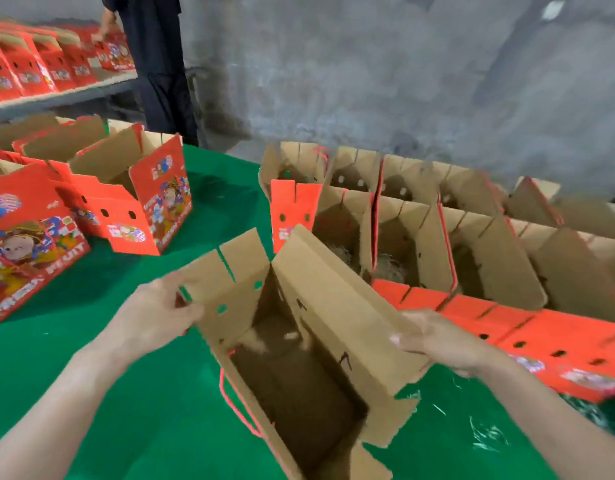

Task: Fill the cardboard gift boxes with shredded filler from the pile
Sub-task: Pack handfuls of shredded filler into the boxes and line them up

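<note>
An open brown box (333, 289) stands on the green bench (143, 393) right in front of the person, flaps up, and both hands are on it. The left hand (160, 306) curls its fingers round the edge of the short left flap; the right hand (437, 341) grips the outer edge of the long right flap, though blur hides exactly how the fingers lie. The inside of the box looks bare, so the step in hand seems to be spreading it open and setting it in place, not yet filling it. Just beyond the right hand, a row of boxes (489, 258) stands side by side with flaps raised, and a little straw-coloured filler (385, 268) shows in the bottom of two of them. More printed boxes (133, 202) wait on the far left of the bench. The pile itself cannot be made out here. The next move probably calls for letting go with one hand, fetching a handful of filler and dropping it into the box while the other hand keeps the flaps apart.
</note>
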The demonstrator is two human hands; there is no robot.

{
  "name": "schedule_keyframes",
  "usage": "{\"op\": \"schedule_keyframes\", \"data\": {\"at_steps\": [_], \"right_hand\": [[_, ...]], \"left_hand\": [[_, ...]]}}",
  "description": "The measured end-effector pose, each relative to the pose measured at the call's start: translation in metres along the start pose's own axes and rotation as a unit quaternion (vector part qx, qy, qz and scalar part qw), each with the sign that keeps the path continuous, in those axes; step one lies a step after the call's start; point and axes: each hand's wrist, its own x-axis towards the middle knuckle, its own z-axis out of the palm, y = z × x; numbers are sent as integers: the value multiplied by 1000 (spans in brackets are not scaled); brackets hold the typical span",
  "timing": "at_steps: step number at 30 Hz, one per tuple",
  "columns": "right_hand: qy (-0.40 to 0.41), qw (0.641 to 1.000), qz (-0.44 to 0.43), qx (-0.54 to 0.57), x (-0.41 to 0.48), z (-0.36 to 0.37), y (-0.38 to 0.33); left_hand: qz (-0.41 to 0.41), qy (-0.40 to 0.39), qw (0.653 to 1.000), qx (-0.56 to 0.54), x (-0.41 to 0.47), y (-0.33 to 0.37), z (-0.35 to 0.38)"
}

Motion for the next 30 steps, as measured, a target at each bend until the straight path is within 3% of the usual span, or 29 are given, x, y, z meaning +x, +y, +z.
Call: {"op": "schedule_keyframes", "data": {"at_steps": [4,11,16,19,22,25,28,30], "right_hand": [[-38,997,61,9,-44,-50,58],[-28,989,144,-35,-131,-151,144],[16,972,132,-195,-158,-165,181],[59,955,75,-281,-166,-161,196],[71,951,-7,-301,-175,-157,203],[39,948,-30,-313,-185,-161,201],[52,947,-23,-315,-192,-162,209],[94,943,-13,-319,-196,-158,219]], "left_hand": [[63,-133,967,209,-19,58,69],[186,-320,895,247,-82,156,146],[296,-303,804,417,-111,218,205],[338,-337,776,412,-113,246,240],[345,-356,796,347,-118,263,274],[316,-394,810,297,-131,273,301],[272,-492,771,297,-148,283,320],[296,-499,746,326,-157,290,328]]}}
